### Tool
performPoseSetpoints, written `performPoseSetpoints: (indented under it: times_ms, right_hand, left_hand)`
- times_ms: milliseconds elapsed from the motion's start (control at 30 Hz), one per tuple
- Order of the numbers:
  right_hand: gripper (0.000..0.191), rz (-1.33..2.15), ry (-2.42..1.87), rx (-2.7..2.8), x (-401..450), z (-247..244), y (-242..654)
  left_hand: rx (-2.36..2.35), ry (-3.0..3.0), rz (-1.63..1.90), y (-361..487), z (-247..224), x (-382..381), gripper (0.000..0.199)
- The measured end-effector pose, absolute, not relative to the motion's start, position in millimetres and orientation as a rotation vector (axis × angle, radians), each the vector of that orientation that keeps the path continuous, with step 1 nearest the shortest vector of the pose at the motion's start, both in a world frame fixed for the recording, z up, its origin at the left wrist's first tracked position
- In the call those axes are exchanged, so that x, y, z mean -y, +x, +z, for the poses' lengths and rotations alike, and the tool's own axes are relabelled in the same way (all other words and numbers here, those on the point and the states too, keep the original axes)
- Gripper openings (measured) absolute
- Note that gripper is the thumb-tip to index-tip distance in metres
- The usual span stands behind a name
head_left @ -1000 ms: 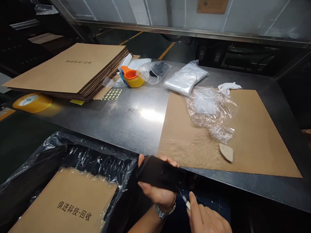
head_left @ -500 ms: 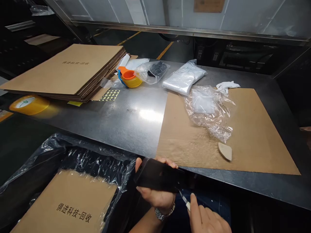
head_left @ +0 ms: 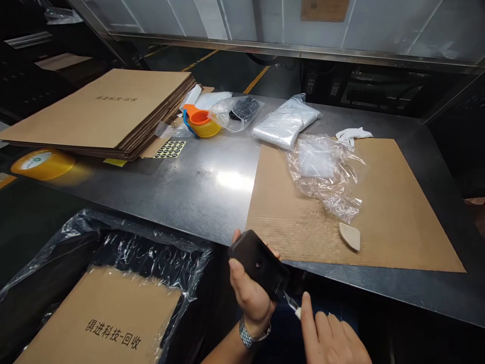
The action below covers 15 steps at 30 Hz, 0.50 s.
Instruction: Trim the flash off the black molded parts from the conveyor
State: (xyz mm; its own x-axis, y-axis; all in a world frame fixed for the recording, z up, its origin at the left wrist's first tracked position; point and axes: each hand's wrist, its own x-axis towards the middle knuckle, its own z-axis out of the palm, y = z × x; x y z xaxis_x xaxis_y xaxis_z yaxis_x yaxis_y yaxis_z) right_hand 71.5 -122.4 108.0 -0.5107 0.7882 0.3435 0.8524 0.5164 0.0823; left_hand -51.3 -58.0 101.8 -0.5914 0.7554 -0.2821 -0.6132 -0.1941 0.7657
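Observation:
My left hand (head_left: pixel 252 298), with a metal watch at the wrist, is wrapped round a black box-like part (head_left: pixel 259 263) that is tilted near the table's front edge. A small hole shows in its face. In my right hand (head_left: pixel 329 333) is a small knife (head_left: pixel 292 302) with a white handle, its index finger laid along it. The blade tip touches the lower right end of the black part. Both hands are at the bottom centre.
A cardboard sheet (head_left: pixel 397 212) on the metal table (head_left: pixel 189 197) bears crumpled clear plastic (head_left: pixel 341 194) and a beige pad (head_left: pixel 349 236). Stacked cardboard (head_left: pixel 102 111), tape rolls (head_left: pixel 206 129) and plastic bags (head_left: pixel 286 121) lie farther back. A plastic-lined bin (head_left: pixel 147 247) stands at lower left.
My left hand has turned the black part to a steeper tilt and moved it slightly right. My right hand and the knife have shifted slightly right with it.

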Motion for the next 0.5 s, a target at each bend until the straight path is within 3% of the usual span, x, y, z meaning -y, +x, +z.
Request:
performPoseSetpoints:
  times_ms: [233, 500]
  right_hand:
    - [0.031, -0.25, -1.361, 2.55, 113.9, 105.4, 85.0]
    - [0.023, 0.861, -1.325, 2.209, 110.9, 116.7, 79.9]
  left_hand:
    - [-1.045, 0.099, 1.715, -55.7, 104.5, 57.5, 0.05]
    - [-1.028, 0.121, 1.615, -53.2, 102.0, 58.1, 0.053]
